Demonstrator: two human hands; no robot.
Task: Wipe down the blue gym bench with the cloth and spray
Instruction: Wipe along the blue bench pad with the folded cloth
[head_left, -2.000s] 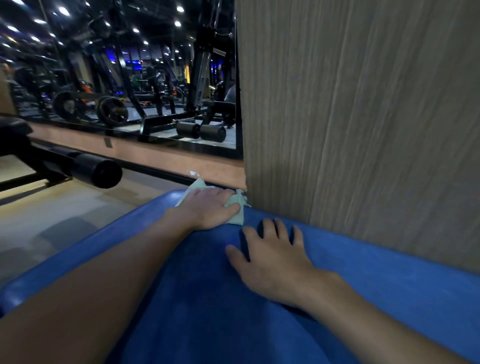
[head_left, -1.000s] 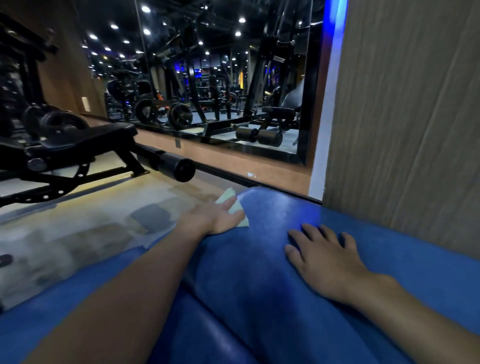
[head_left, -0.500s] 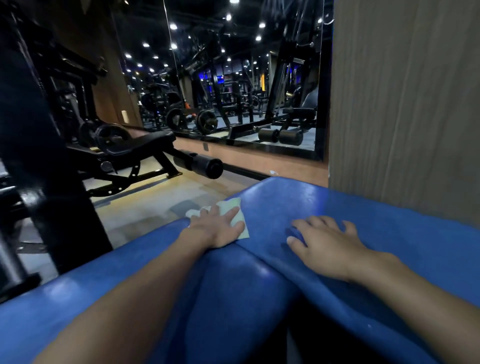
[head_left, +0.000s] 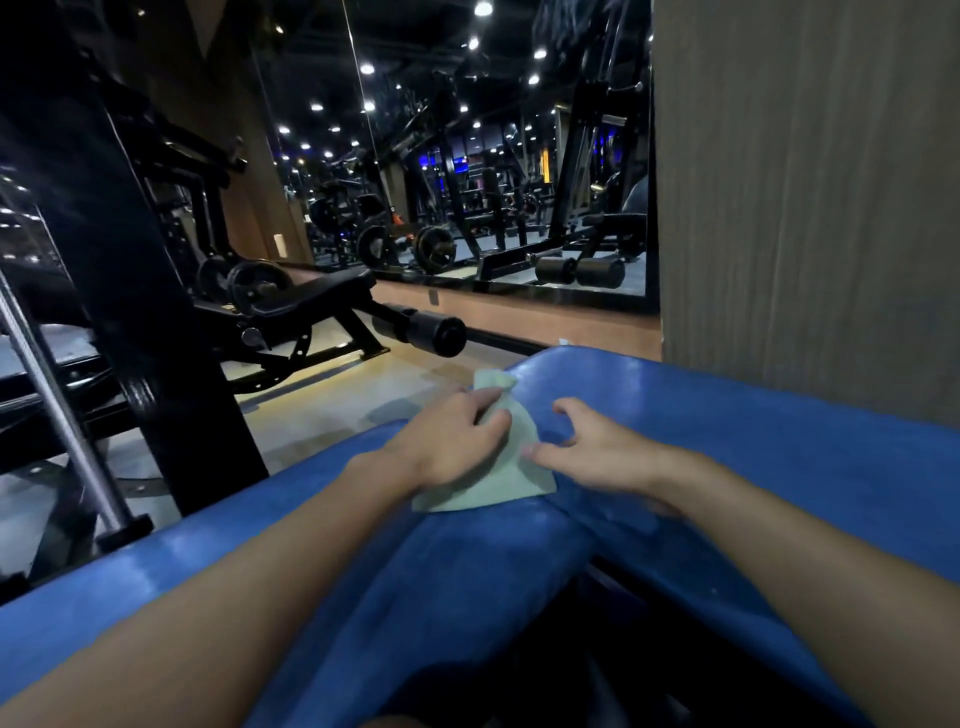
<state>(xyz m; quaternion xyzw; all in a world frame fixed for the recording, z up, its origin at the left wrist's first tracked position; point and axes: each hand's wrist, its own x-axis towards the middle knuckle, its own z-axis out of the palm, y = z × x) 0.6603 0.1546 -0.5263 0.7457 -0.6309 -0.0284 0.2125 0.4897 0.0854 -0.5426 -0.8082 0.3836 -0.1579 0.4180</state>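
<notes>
A black machine frame (head_left: 130, 312) stands at left. The left hand (head_left: 452, 441) lies palm down on a pale green cloth (head_left: 498, 483), fingers curled into its folds, gripping it. The cloth lies on the blue bench (head_left: 779, 447), near its left edge. Just right of it, the right hand (head_left: 592, 452) arches over the pad, fingers half bent, holding nothing, thumb tip at the cloth's edge.

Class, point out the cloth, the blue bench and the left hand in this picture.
cloth (head_left: 498, 488): head view, bare lower part below the hand.
blue bench (head_left: 779, 431): head view, bare padding right of the hands.
left hand (head_left: 447, 441): head view, back of the hand.
</notes>
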